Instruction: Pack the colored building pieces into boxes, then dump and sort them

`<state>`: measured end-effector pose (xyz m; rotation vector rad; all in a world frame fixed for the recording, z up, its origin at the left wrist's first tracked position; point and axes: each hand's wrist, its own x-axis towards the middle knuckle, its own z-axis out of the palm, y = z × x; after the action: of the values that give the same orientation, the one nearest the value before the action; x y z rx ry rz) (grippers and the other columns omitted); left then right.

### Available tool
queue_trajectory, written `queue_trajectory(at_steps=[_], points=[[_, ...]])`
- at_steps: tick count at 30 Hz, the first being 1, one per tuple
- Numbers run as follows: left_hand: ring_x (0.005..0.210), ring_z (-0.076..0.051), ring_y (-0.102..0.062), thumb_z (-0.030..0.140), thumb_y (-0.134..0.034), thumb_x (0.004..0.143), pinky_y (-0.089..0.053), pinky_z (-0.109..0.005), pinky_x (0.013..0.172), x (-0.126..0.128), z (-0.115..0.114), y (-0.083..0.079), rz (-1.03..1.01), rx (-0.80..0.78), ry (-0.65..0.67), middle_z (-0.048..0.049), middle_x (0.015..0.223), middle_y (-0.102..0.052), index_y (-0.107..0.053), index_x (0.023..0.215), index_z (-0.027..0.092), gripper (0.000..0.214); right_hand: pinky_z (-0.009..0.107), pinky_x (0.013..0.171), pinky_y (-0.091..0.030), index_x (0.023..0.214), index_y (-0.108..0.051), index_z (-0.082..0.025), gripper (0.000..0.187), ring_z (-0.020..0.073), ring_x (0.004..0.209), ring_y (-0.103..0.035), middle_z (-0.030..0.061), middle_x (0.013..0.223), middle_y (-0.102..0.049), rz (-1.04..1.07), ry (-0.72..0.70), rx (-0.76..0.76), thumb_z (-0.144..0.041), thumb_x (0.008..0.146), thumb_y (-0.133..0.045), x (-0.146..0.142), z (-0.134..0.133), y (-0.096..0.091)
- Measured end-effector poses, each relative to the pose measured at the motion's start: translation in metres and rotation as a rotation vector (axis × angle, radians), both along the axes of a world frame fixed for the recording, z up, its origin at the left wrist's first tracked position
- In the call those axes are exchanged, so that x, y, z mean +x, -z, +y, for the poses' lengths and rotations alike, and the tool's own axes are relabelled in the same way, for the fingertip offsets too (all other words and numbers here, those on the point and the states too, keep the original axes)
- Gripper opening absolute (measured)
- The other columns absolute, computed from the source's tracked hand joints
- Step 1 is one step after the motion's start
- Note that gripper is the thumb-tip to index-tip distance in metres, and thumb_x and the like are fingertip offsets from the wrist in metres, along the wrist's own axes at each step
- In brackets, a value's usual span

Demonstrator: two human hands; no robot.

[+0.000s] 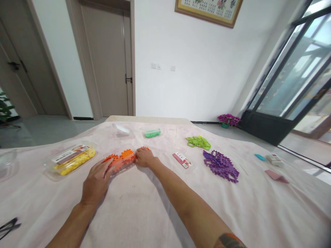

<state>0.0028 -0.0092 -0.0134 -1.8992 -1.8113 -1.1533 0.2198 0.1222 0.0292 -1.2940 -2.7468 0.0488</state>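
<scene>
- Left hand (96, 179) holds a clear tub (123, 169) of orange pieces (127, 154).
- Right hand (144, 157) at its other end; cannot tell grip.
- Green pieces (152, 133) near table's (134, 213) far edge.

Bright daylight enters from the glazed panels (284, 77) at right; soft shadow beneath right hand (144, 157); edges stretched, slightly blurred.

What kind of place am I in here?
Most likely a room in a home: a gold-framed rectangular picture with writing hangs on the plain white wall, a pot of magenta flowers stands on the floor, and a pale pink fabric tablecloth spreads out in front.
</scene>
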Motion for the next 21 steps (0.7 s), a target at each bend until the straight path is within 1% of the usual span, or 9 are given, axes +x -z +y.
queue_trajectory(at_steps=[3, 6, 10, 12, 14, 15, 17, 19, 21], points=[[0.124, -0.031, -0.059, 0.054, -0.038, 0.101, -0.045, -0.049, 0.113, -0.002, 0.002, 0.002, 0.008, 0.024, 0.026, -0.0145, 0.127, -0.071, -0.069, 0.128, 0.014, 0.057, 0.042, 0.094, -0.05, 0.122, -0.069, -0.022, 0.038, 0.0295, 0.119, -0.059, 0.0103, 0.127, -0.067, 0.038, -0.023, 0.047, -0.045, 0.097, -0.05, 0.015, -0.016, -0.001], [0.123, -0.031, -0.061, 0.054, -0.039, 0.101, -0.046, -0.049, 0.112, -0.002, 0.002, 0.003, 0.021, 0.049, 0.05, -0.0129, 0.125, -0.072, -0.069, 0.127, 0.016, 0.055, 0.043, 0.093, -0.049, 0.123, -0.068, -0.024, 0.04, 0.0304, 0.116, -0.059, 0.01, 0.126, -0.068, 0.067, -0.015, 0.06, -0.048, 0.096, -0.053, 0.037, -0.038, -0.001], [0.121, -0.029, -0.063, 0.052, -0.041, 0.102, -0.05, -0.048, 0.108, 0.01, -0.001, 0.001, 0.046, 0.073, 0.092, -0.0112, 0.124, -0.073, -0.069, 0.127, 0.018, 0.05, 0.042, 0.097, -0.046, 0.123, -0.068, -0.024, 0.038, 0.0295, 0.115, -0.059, 0.0102, 0.124, -0.069, 0.111, -0.018, 0.024, -0.045, 0.092, -0.061, 0.067, -0.067, -0.003], [0.12, -0.029, -0.064, 0.051, -0.044, 0.102, -0.053, -0.046, 0.105, 0.02, -0.003, -0.001, 0.079, 0.086, 0.127, -0.0106, 0.123, -0.074, -0.07, 0.125, 0.02, 0.048, 0.041, 0.099, -0.045, 0.128, -0.065, -0.022, 0.043, 0.0286, 0.116, -0.06, 0.011, 0.125, -0.069, 0.168, -0.027, -0.001, -0.042, 0.09, -0.065, 0.082, -0.077, -0.003], [0.117, -0.028, -0.066, 0.05, -0.046, 0.101, -0.056, -0.044, 0.101, 0.029, -0.005, -0.004, 0.113, 0.104, 0.154, -0.0104, 0.119, -0.076, -0.072, 0.122, 0.02, 0.045, 0.039, 0.101, -0.044, 0.133, -0.062, -0.021, 0.048, 0.0274, 0.12, -0.059, 0.0115, 0.13, -0.067, 0.244, -0.057, -0.01, -0.038, 0.089, -0.067, 0.094, -0.083, -0.002], [0.116, -0.028, -0.067, 0.05, -0.046, 0.101, -0.057, -0.044, 0.099, 0.033, -0.006, -0.005, 0.126, 0.114, 0.164, -0.0103, 0.117, -0.076, -0.073, 0.121, 0.02, 0.044, 0.038, 0.103, -0.044, 0.134, -0.061, -0.021, 0.047, 0.0265, 0.122, -0.059, 0.0113, 0.134, -0.065, 0.281, -0.082, -0.01, -0.036, 0.09, -0.067, 0.1, -0.084, -0.001], [0.113, -0.028, -0.069, 0.049, -0.047, 0.101, -0.058, -0.043, 0.096, 0.039, -0.009, -0.007, 0.146, 0.127, 0.18, -0.0097, 0.113, -0.078, -0.074, 0.119, 0.02, 0.043, 0.035, 0.103, -0.044, 0.129, -0.064, -0.022, 0.037, 0.024, 0.124, -0.059, 0.0099, 0.137, -0.064, 0.348, -0.129, -0.013, -0.032, 0.094, -0.062, 0.108, -0.083, 0.002], [0.111, -0.027, -0.07, 0.05, -0.048, 0.101, -0.058, -0.043, 0.096, 0.042, -0.01, -0.009, 0.163, 0.139, 0.197, -0.0092, 0.11, -0.078, -0.074, 0.119, 0.02, 0.044, 0.032, 0.102, -0.045, 0.123, -0.068, -0.022, 0.028, 0.0216, 0.121, -0.061, 0.0084, 0.133, -0.067, 0.408, -0.137, -0.019, -0.028, 0.097, -0.055, 0.112, -0.08, 0.006], [0.11, -0.028, -0.07, 0.05, -0.049, 0.1, -0.059, -0.043, 0.096, 0.042, -0.011, -0.01, 0.171, 0.143, 0.21, -0.0094, 0.11, -0.079, -0.074, 0.119, 0.019, 0.044, 0.031, 0.099, -0.046, 0.117, -0.07, -0.023, 0.026, 0.0206, 0.115, -0.064, 0.0072, 0.124, -0.071, 0.461, -0.118, -0.021, -0.025, 0.099, -0.051, 0.114, -0.076, 0.01]])
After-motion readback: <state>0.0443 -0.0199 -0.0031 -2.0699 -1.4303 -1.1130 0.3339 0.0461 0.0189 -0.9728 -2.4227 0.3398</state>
